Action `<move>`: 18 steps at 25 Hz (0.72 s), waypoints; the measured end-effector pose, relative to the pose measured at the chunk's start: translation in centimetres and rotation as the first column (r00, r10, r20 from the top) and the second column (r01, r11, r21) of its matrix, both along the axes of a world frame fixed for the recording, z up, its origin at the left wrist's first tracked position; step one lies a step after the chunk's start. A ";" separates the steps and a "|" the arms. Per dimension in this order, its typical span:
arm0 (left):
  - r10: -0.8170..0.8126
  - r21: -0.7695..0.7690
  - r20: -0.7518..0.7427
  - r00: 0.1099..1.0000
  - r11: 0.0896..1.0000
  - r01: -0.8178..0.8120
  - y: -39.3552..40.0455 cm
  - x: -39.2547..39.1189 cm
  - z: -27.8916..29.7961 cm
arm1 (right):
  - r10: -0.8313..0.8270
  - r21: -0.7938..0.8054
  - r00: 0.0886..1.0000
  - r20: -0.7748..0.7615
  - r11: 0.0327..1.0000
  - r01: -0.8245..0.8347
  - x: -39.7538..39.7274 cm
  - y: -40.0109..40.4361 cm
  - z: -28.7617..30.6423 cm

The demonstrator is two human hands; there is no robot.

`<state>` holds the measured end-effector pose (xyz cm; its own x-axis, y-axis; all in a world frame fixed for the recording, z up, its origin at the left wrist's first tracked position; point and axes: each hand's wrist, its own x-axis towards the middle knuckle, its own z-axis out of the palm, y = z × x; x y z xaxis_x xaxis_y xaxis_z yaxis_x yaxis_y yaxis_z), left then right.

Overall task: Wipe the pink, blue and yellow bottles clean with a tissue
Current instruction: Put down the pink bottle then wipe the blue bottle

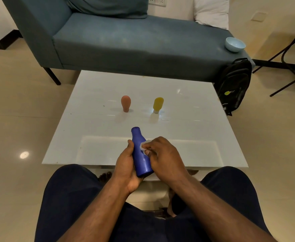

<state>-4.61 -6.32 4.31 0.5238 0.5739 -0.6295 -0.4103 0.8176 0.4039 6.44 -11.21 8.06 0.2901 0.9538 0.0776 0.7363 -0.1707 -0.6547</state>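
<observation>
We held the blue bottle [141,152] above the near edge of the white surface [186,105], its neck tilted away from us. Our left hand [125,165] curled round its body from the left, while our right hand [164,158] pinched a white tissue [144,145] against its side. The pink bottle [125,103] and yellow bottle [158,104] stood cap-down near the surface's middle, well apart.

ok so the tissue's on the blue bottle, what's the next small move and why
Probably slide the tissue up toward the neck of the blue bottle. The right hand pinches it against the bottle's middle while the left hand grips the body, and the neck above looks uncovered. The pink bottle and yellow bottle stand on the table.
</observation>
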 end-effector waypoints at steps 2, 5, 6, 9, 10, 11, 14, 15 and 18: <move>0.005 -0.024 -0.015 1.000 1.000 -0.005 0.2 -0.3 -0.1 | 0.126 -0.013 0.983 0.137 0.992 -0.125 -1.4 -1.3 0.0; 0.053 -0.049 -0.018 0.998 0.997 -0.054 0.6 -0.3 -0.4 | 0.221 -0.039 0.956 0.193 0.975 -0.218 -1.4 -2.3 0.0; 0.086 -0.059 -0.008 0.996 0.995 -0.086 0.6 -0.2 -0.4 | 0.162 -0.024 0.977 0.136 0.987 -0.160 -0.8 -1.8 0.0; 0.157 -0.085 0.002 0.988 0.984 -0.156 0.6 -0.1 0.0 | -0.026 0.014 0.999 -0.032 1.000 0.026 -0.3 -1.3 -0.3; 0.174 -0.098 -0.003 0.985 0.980 -0.173 0.7 -0.1 0.2 | -0.036 0.045 0.999 -0.041 0.998 0.038 -1.0 -1.5 -0.6; 0.186 -0.116 -0.006 0.982 0.976 -0.186 0.8 -0.2 0.2 | -0.026 0.083 0.999 -0.027 0.996 0.028 -1.8 -1.9 -1.0; 0.234 -0.186 -0.016 0.972 0.955 -0.233 1.0 -0.3 0.1 | -0.013 0.189 0.999 0.040 0.982 0.005 -3.0 -2.8 -2.0; 0.257 -0.203 -0.021 0.966 0.945 -0.256 1.2 -0.3 0.1 | -0.015 0.212 0.999 0.045 0.977 0.005 -3.1 -2.8 -2.1; 0.298 -0.256 -0.003 0.955 0.923 -0.288 1.4 -0.3 0.4 | 0.087 0.239 0.992 0.093 0.965 -0.107 -3.2 -3.3 -2.3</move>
<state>-4.89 -4.88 4.74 0.3810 0.5307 -0.7570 -0.6572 0.7314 0.1820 3.20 -14.46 5.75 0.1804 0.9267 0.3297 0.7940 0.0607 -0.6049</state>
